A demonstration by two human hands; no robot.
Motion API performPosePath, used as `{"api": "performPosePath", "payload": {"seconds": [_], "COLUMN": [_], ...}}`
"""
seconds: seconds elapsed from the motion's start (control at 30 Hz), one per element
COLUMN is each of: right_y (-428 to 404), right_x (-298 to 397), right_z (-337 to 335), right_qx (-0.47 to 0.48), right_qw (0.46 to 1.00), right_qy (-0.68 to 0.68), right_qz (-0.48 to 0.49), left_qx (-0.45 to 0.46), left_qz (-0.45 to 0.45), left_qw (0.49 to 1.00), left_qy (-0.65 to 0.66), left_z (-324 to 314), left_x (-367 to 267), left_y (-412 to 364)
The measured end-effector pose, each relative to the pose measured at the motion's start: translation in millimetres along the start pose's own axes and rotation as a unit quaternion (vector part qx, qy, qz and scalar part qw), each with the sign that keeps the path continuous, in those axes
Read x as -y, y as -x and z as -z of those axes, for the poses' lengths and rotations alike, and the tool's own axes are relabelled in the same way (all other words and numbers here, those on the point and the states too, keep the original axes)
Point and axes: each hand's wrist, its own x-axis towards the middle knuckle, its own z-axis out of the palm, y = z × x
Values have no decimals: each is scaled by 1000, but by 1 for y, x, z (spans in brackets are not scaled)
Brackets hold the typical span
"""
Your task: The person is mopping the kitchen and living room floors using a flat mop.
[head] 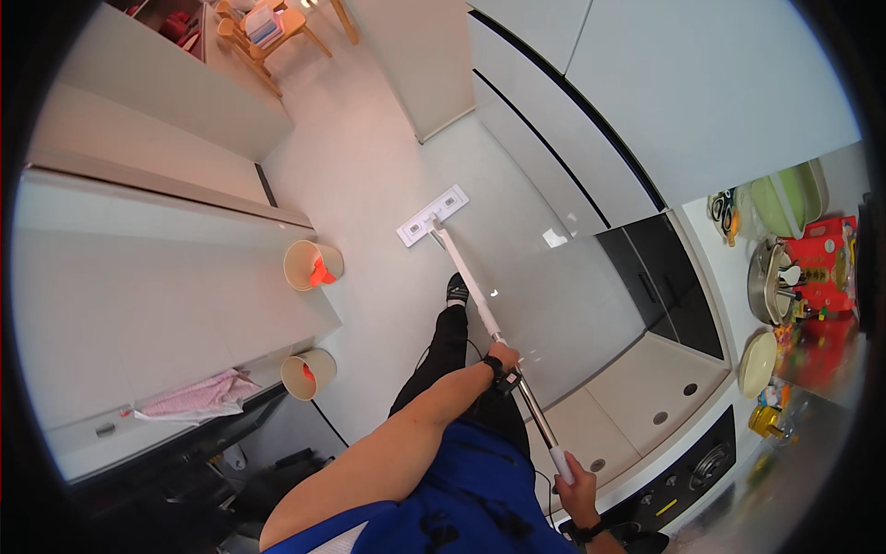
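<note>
A flat mop lies across the view, its white rectangular head (pixel 433 215) flat on the pale glossy floor. From the head, a white and metal pole (pixel 533 398) slants back towards my body. My left hand (pixel 505 356) is wrapped around the pole near the joint of its white sleeve and bare metal shaft. Lower down, my right hand (pixel 578 485) grips the white handle end. Both wrists wear black bands, and the left one carries a small device. My shod foot (pixel 457 287) is on the floor just left of the pole, behind the mop head.
Cream waste bins (pixel 333 266) with orange-red contents stand at left. Cabinets (pixel 554 118) line the right side, beside a counter with a gas hob (pixel 692 478), a metal pot (pixel 760 284) and a green basin (pixel 779 204). A wooden chair (pixel 284 31) stands far off.
</note>
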Motion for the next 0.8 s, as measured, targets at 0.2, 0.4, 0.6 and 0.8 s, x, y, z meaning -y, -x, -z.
{"api": "performPosePath", "payload": {"seconds": [0.2,0.4,0.6,0.8], "right_y": [-46,-114,-164,-167], "right_x": [41,102,166,165], "right_z": [-31,-58,-76,-45], "right_qx": [-46,-41,-60,-19], "right_qw": [992,996,992,999], "right_qy": [47,23,5,-3], "right_qz": [110,80,108,26], "left_qx": [-27,-53,21,12], "left_qz": [27,-8,14,-9], "left_qw": [997,994,998,999], "left_qy": [73,94,58,38], "left_z": [54,126,216,186], "left_x": [-6,-37,-75,-81], "left_y": [-46,-97,-150,-157]}}
